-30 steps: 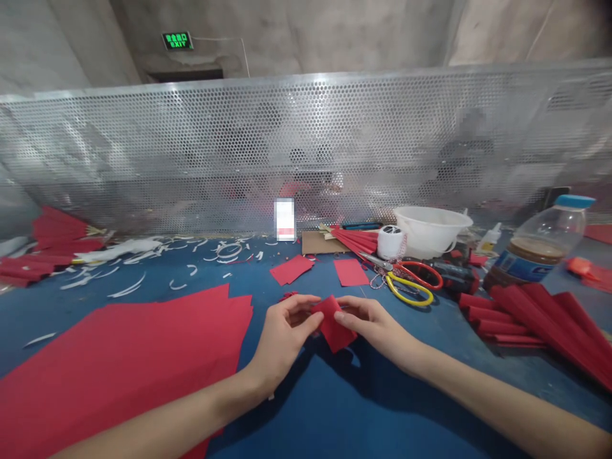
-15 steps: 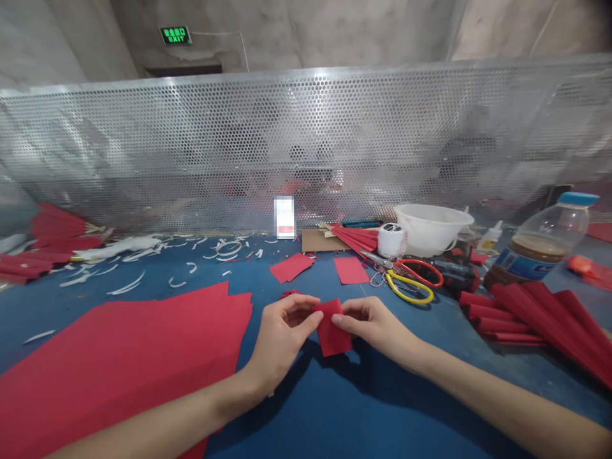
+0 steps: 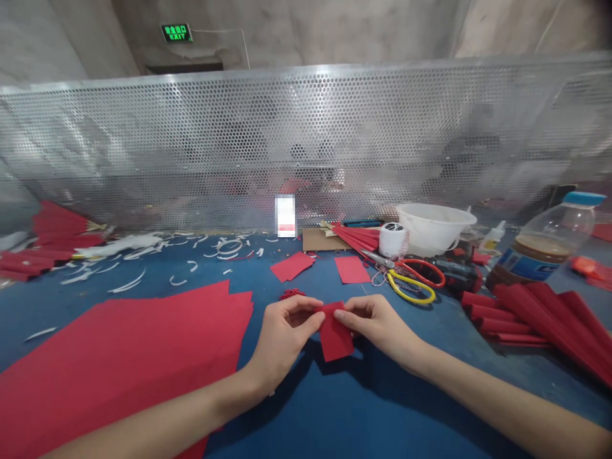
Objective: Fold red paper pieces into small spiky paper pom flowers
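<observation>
A small rectangular piece of red paper (image 3: 336, 338) is held up between my two hands, over the blue table. My left hand (image 3: 291, 325) pinches its upper left edge between thumb and fingers. At its upper right edge, my right hand (image 3: 370, 319) pinches it the same way. Just beyond my left fingers lies a little heap of red paper cuttings (image 3: 292, 294). Two more small red pieces lie past my hands: a tilted piece (image 3: 292, 266) and a squarer piece (image 3: 352, 269). The fingers behind the held paper are partly hidden.
Large red sheets (image 3: 157, 344) lie stacked at left, under my left forearm. Scissors (image 3: 411, 280) with red and yellow handles, a string spool (image 3: 393, 241), a white bowl (image 3: 433, 226), a bottle (image 3: 540, 248) and folded red fans (image 3: 549, 312) stand or lie at right. White paper strips (image 3: 131, 280) litter the back left.
The held red paper has tilted slightly, so more of its face shows and its lower edge hangs a little lower. Both hands keep their pinch in nearly the same place.
</observation>
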Motion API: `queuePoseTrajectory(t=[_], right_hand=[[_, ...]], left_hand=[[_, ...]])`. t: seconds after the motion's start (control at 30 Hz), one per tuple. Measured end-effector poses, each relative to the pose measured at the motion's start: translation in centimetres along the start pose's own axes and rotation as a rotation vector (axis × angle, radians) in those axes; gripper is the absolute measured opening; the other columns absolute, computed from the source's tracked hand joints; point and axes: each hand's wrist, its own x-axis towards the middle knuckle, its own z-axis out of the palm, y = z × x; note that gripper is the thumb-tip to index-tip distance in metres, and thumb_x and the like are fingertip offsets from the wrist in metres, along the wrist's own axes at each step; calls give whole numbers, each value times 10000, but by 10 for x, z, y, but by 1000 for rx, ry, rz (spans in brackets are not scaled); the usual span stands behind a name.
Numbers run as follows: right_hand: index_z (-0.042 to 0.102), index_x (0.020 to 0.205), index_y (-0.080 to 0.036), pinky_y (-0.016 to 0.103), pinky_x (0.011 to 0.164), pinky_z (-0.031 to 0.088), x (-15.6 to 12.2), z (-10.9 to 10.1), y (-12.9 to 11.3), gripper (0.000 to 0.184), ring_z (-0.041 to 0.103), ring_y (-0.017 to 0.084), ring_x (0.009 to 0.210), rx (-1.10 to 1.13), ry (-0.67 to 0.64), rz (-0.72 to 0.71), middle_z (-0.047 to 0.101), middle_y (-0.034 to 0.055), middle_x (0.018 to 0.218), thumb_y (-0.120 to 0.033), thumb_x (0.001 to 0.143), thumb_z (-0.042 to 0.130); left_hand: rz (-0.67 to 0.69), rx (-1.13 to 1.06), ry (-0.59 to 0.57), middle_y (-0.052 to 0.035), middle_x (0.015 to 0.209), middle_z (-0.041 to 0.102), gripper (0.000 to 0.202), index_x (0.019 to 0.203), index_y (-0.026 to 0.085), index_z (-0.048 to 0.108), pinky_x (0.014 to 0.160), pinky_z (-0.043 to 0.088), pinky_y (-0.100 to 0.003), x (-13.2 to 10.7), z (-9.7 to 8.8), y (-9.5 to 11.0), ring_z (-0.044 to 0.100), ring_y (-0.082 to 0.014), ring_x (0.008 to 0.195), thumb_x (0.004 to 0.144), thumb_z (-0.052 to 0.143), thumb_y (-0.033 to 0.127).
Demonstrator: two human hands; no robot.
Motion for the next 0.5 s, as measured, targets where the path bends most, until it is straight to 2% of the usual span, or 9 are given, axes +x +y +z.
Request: queuePoseTrajectory(t=[0.2,0.4,0.5], right_hand=[[702,771,-139,235,584,432,1,-1,0,360,564,116,584,-1,-11,-2,668,9,681,-497,804,698],[686,760,-130,237,568,396,0,-1,0,393,539,115,580,-12,1,15,651,10,664,-514,834,662],[685,771,-125,239,573,389,-1,0,-2,393,534,112,585,-1,-3,10,655,15,675,-509,848,650]], left_hand=[[-5,3,13,-43,828,762,154,878,173,746,731,584,-269,1,1,0,718,-196,772,748,760,254],[-26,-30,19,-47,880,778,232,967,182,749,734,597,-274,1,0,0,732,-206,794,760,766,283],[-49,-37,16,-50,851,781,209,928,168,756,717,600,-269,3,1,0,736,-208,770,761,767,294]])
